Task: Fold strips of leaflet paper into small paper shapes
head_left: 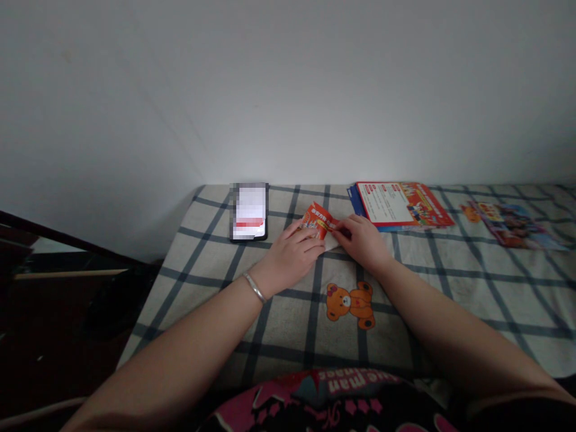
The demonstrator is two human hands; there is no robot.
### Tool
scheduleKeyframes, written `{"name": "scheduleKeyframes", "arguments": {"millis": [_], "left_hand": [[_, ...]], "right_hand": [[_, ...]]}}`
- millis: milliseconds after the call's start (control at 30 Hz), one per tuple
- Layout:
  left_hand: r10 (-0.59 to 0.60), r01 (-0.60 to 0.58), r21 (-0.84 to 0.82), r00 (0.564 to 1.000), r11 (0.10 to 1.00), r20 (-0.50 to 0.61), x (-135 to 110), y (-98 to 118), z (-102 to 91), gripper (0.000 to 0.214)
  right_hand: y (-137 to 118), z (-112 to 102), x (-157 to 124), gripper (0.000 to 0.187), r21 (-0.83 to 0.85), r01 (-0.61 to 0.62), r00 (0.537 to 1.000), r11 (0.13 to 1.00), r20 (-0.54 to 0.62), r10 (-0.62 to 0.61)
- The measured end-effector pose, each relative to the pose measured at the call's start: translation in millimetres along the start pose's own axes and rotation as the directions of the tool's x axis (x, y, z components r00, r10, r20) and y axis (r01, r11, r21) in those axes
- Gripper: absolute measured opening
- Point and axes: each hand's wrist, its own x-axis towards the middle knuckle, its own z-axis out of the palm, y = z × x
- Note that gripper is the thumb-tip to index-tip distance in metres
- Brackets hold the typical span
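Note:
A small orange-red printed leaflet, partly folded with a white portion showing, lies on the checked cloth in front of me. My left hand, with a silver bangle at its wrist, rests flat across the leaflet's left and near side, fingers stretched out. At the leaflet's right edge, the thumb and fingers of my right hand are pinched on it. Parts of the leaflet are hidden under both hands.
A phone with a lit, blurred screen lies to the left. Behind my right hand is a stack of red and white flyers. Another colourful leaflet lies farther right. A checked cloth with printed bears covers the surface, against a wall.

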Motion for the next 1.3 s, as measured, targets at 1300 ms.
{"name": "scheduleKeyframes", "arguments": {"millis": [1300], "left_hand": [[-0.062, 0.063, -0.019, 0.997, 0.998, 0.043, -1.1, -0.3, -0.8, 0.024]], "right_hand": [[2.4, -3.5, 0.3, 0.015, -0.026, 0.044, 0.998, 0.999, 0.049, -0.043]]}}
